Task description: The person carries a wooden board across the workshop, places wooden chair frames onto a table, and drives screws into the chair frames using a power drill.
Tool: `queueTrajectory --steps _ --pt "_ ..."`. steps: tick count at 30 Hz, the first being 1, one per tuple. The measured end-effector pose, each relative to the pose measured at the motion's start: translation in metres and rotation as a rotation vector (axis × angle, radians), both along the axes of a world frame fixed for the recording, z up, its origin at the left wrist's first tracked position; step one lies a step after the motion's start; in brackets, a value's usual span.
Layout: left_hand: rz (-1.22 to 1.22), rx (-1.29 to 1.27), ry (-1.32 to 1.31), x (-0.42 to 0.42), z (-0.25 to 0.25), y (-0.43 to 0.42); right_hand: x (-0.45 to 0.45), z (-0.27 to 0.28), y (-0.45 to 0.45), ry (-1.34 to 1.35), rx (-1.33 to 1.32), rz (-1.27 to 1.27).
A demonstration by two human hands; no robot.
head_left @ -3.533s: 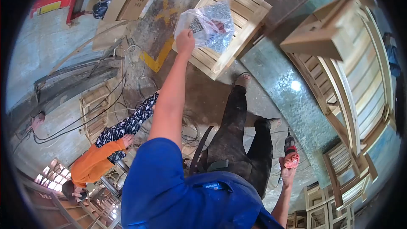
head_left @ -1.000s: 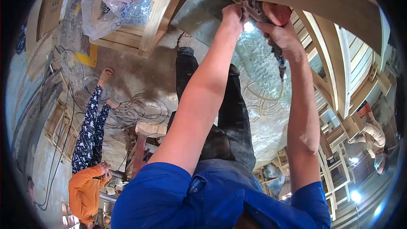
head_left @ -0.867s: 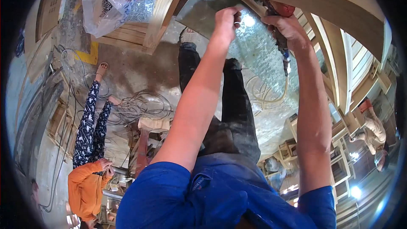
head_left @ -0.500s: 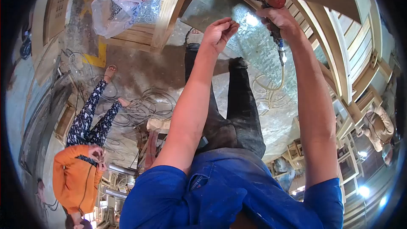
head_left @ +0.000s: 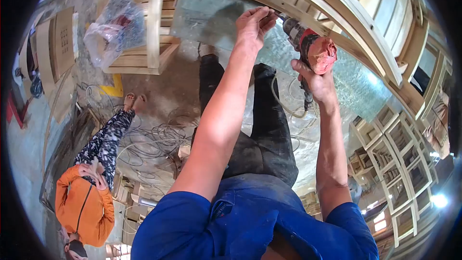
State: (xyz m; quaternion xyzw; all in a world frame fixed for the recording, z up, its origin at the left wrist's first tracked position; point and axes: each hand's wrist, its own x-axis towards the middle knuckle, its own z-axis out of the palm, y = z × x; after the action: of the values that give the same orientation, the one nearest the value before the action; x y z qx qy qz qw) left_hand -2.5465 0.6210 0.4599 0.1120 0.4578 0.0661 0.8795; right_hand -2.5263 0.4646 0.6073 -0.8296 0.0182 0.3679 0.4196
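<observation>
My right hand point(head_left: 317, 83) is wrapped round the grip of a pistol-shaped air drill point(head_left: 302, 38). The drill has a red and black body, with red wrapping at its back end. Its nose points up and left at the underside of a slatted wooden piece of furniture point(head_left: 332, 29). Close by the drill's tip, my left hand point(head_left: 251, 28) is raised with thumb and fingers pinched together. Whatever lies between those fingertips is too small to make out. A pale air hose point(head_left: 284, 103) hangs below the drill.
On a slatted wooden bench point(head_left: 155, 24) at upper left lies a clear plastic bag point(head_left: 113, 31) of small metal pieces. A person in an orange jacket point(head_left: 84, 204) is at lower left. Tangled hoses point(head_left: 154, 139) cover the floor; wooden frames point(head_left: 399, 163) stand at right.
My right hand has turned the drill, bringing its nose up and left beside my left fingertips. My left hand has risen slightly towards the wood. The whole view has shifted.
</observation>
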Motion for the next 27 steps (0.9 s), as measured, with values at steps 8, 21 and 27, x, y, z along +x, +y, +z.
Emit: queueTrajectory --steps 8,21,27 --pt "-0.044 0.014 0.037 0.031 -0.005 -0.058 0.014 -0.015 -0.051 0.129 0.065 -0.149" --pt "0.022 -0.018 -0.006 0.04 -0.017 -0.056 0.022 -0.02 -0.053 0.147 0.078 -0.119" --pt "-0.008 -0.039 0.038 0.04 -0.017 -0.046 0.024 -0.024 -0.045 0.156 0.088 -0.115"
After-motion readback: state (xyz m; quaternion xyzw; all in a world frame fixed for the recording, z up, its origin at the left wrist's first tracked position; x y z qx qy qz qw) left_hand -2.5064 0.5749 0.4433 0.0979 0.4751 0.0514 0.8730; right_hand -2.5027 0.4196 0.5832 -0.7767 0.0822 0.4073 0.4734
